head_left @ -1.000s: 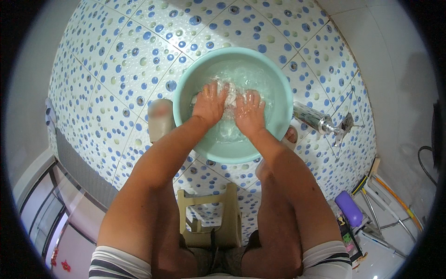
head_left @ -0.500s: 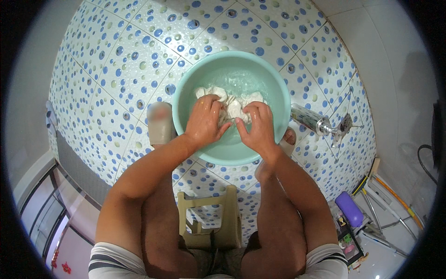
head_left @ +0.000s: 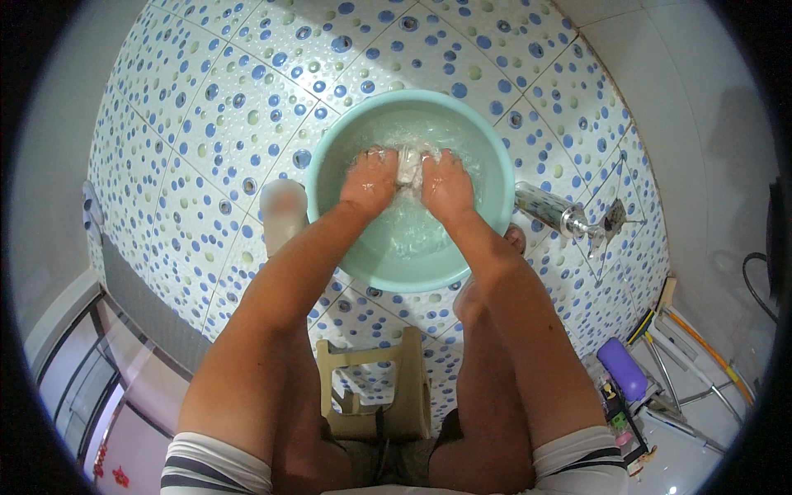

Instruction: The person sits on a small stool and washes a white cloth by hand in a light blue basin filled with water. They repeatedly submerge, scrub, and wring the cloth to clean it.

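Observation:
A round mint-green basin (head_left: pixel 410 96) stands on the floor, holding rippling water. Bunched white cloth (head_left: pixel 408 169) lies in that water, mostly covered by my hands, so its kind of garment or towel cannot be made out. My left hand (head_left: pixel 371 180) is closed on the cloth's left part, fingers curled and wet. On the other side my right hand (head_left: pixel 448 185) grips it the same way, a short stretch of cloth showing between them. Both hands sit partly in the water near the middle of the basin, with fingertips blurred by splashing.
A slippered foot (head_left: pixel 285 216) is left of the basin. To its right lies a shiny metal cylinder (head_left: pixel 543 209) by a floor drain (head_left: pixel 615 217). An olive plastic stool (head_left: pixel 410 363) is between my legs. A purple container (head_left: pixel 621 369) and metal frame stand lower right.
Both hands have moved slightly away from me and lower into the basin, pressing the cloth down into the water. The cloth is more bunched and submerged, and the water is more stirred.

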Action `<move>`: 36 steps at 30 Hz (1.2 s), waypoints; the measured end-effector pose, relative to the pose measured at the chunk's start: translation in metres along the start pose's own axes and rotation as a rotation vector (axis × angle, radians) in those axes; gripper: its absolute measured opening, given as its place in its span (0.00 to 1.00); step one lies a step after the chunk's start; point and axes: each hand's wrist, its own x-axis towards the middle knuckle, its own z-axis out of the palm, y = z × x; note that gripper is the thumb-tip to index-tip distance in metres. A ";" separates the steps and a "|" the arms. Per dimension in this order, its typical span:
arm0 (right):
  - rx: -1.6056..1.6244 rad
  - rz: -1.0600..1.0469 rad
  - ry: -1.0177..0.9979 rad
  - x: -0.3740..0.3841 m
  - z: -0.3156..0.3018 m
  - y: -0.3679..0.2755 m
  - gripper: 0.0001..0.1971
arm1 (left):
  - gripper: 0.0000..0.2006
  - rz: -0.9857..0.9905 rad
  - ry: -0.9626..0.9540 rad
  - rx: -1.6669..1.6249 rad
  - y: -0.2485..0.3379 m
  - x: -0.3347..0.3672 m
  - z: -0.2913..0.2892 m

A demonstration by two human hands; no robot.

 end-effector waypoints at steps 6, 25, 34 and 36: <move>0.343 -0.042 0.270 -0.025 -0.004 -0.011 0.19 | 0.26 -0.045 0.213 -0.423 0.002 -0.026 -0.006; -0.290 -0.200 0.144 -0.031 0.022 -0.009 0.26 | 0.29 0.081 0.031 0.315 0.000 -0.031 0.037; 0.596 -0.047 0.308 -0.013 -0.015 -0.015 0.18 | 0.16 -0.042 0.178 -0.440 -0.004 -0.018 -0.011; 0.657 -0.159 0.408 -0.037 -0.027 -0.021 0.17 | 0.18 0.118 0.313 -0.550 -0.003 -0.040 -0.017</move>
